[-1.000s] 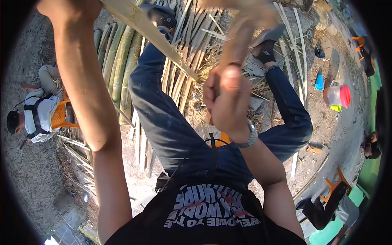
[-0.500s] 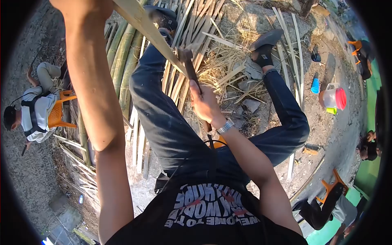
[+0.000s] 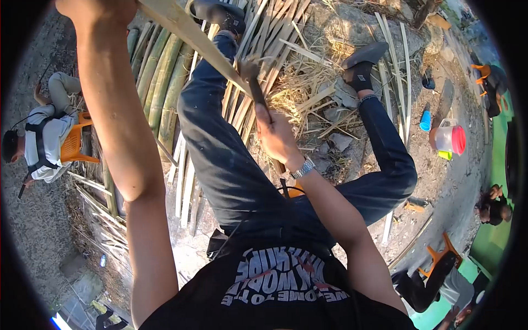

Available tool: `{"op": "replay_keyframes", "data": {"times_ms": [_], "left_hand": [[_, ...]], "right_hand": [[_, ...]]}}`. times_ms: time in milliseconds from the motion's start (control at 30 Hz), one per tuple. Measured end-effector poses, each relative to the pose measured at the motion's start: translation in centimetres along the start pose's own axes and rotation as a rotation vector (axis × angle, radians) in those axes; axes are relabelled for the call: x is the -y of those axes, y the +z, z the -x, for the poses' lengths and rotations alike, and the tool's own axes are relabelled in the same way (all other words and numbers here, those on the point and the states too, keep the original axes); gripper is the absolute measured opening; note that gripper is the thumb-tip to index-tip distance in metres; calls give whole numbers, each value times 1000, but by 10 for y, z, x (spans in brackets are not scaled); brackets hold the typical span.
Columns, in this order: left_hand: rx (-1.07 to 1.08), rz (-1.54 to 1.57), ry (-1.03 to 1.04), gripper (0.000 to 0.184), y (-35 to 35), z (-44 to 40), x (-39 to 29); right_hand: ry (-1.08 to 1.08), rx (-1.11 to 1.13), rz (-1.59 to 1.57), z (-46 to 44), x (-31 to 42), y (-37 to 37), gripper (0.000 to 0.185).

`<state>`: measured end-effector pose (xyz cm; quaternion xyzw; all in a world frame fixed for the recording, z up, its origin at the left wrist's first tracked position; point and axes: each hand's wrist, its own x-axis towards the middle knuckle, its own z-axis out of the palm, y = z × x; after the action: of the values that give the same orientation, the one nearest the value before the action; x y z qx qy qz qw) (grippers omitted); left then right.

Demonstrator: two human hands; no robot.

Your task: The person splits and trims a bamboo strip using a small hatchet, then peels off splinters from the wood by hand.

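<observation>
My left hand [image 3: 104, 10] is at the top left edge, its fingers partly cut off by the frame. It is closed round the end of a long pale bamboo strip [image 3: 190, 36], which slants down to the right over my leg. My right hand [image 3: 279, 136] grips a knife [image 3: 254, 85] with a dark blade and a long brown handle that reaches back toward my lap. The blade lies against the strip's lower end, where thin shavings look blurred. A watch [image 3: 302, 168] is on my right wrist.
Split bamboo strips [image 3: 269, 38] and green bamboo poles [image 3: 162, 82] lie beyond my legs, with shavings [image 3: 297, 104] between my feet. At right stand a red-lidded jug [image 3: 454, 138] and a blue cup [image 3: 425, 121]. A person [image 3: 47, 132] sits on an orange chair [image 3: 77, 144] at left; others sit at right.
My left hand and the bamboo strip have shifted slightly up and left. The knife blade stays at the strip, with more blurred shavings around it. The whole view has turned a little.
</observation>
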<state>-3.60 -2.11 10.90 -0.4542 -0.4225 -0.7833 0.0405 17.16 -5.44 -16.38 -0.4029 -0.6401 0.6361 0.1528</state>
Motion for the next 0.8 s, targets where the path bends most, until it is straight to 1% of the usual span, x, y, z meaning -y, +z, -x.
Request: {"op": "replay_keyframes", "data": {"times_ms": [33, 67, 100, 133, 167, 200, 233, 267, 333, 367, 400, 433, 467, 500, 533, 567, 600, 667, 700, 733, 800], "left_hand": [[62, 85, -96, 34, -20, -12, 8], [130, 174, -187, 34, -28, -22, 12], [71, 147, -153, 34, -2, -1, -14], [63, 147, -137, 34, -2, -7, -13], [54, 109, -116, 34, -5, -7, -11], [42, 71, -108, 34, -9, -3, -9], [31, 18, -59, 30, -9, -3, -5], [19, 7, -60, 30, -17, -12, 3], [133, 171, -92, 25, -39, -27, 20], [189, 193, -127, 22, -41, -28, 19], [186, 191, -131, 22, -43, -33, 22], [106, 238, -183, 22, -43, -38, 27], [27, 285, -232, 21, -43, -42, 30], [30, 282, -232, 21, -43, -41, 30], [149, 269, -178, 22, -41, -38, 28], [266, 258, -119, 23, -38, -33, 25], [270, 265, -109, 23, -26, -24, 17], [12, -58, 31, 28, 2, 0, 2], [183, 282, -81, 33, -21, -10, 10], [197, 286, -59, 33, -15, -15, 8], [180, 155, -53, 36, -14, -3, -5]], "right_hand": [[168, -11, 239, -1, -41, -4, 65], [336, -47, 263, -22, -100, -5, 66], [624, -112, -67, -23, -87, -12, 65], [649, -109, -167, -25, -86, -19, 63], [539, -107, -149, -24, -89, -26, 62], [443, -106, -128, -15, -70, -34, 62], [317, -118, -177, -9, -40, -41, 62], [189, -130, -228, -4, -3, -48, 64], [-42, -148, -409, 11, 67, -52, 62], [-33, -146, -407, 13, 81, -50, 62], [-230, -172, -424, 13, 90, -48, 62], [-430, -200, -441, 12, 94, -43, 62], [-430, -200, -444, 7, 80, -32, 62], [-394, -198, -405, 1, 45, -16, 62], [-360, -200, -366, -5, 6, -2, 63], [-116, -82, -73, -15, -34, 3, 63], [126, 32, 220, -26, -84, 5, 64], [563, -96, 18, -52, -245, 14, 65], [574, -126, 127, -38, -242, 0, 65], [587, -148, 239, -23, -227, -13, 66], [577, -191, -146, 5, -174, -32, 62]]}}
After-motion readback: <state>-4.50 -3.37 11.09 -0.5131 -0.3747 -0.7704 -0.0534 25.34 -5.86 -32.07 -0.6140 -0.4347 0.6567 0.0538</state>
